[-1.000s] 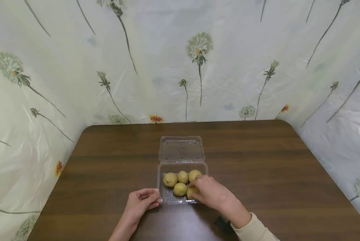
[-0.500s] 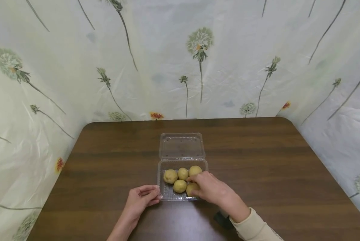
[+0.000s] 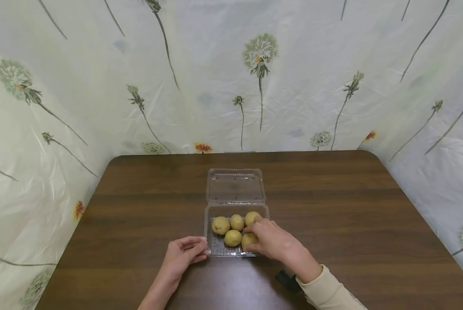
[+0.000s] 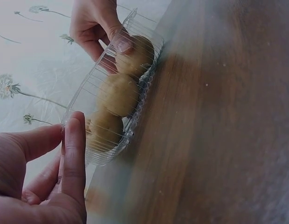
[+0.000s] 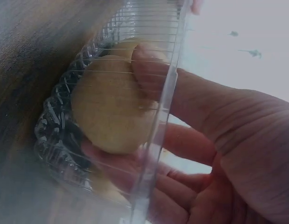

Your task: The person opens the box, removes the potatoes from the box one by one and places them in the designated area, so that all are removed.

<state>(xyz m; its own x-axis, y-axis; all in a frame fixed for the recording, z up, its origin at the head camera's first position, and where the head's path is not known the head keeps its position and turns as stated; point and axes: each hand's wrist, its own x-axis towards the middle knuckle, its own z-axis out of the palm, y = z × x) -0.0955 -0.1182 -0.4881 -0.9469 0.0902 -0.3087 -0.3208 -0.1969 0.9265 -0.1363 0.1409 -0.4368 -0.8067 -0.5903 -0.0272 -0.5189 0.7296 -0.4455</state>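
Five potatoes [image 3: 233, 238] already lie inside your box [image 3: 217, 249], its lid [image 3: 236, 186] not yet closed; your left hand [image 3: 186, 255] pinches its near-left corner, your right hand [image 3: 277, 243] grips one potato [image 3: 248, 241] inside

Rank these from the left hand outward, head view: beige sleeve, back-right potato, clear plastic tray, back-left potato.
From the left hand:
1. clear plastic tray: pinched at its near-left corner
2. back-left potato: left end of the back row
3. back-right potato: far-right corner, beside the right hand
4. beige sleeve: far right, outside the tray
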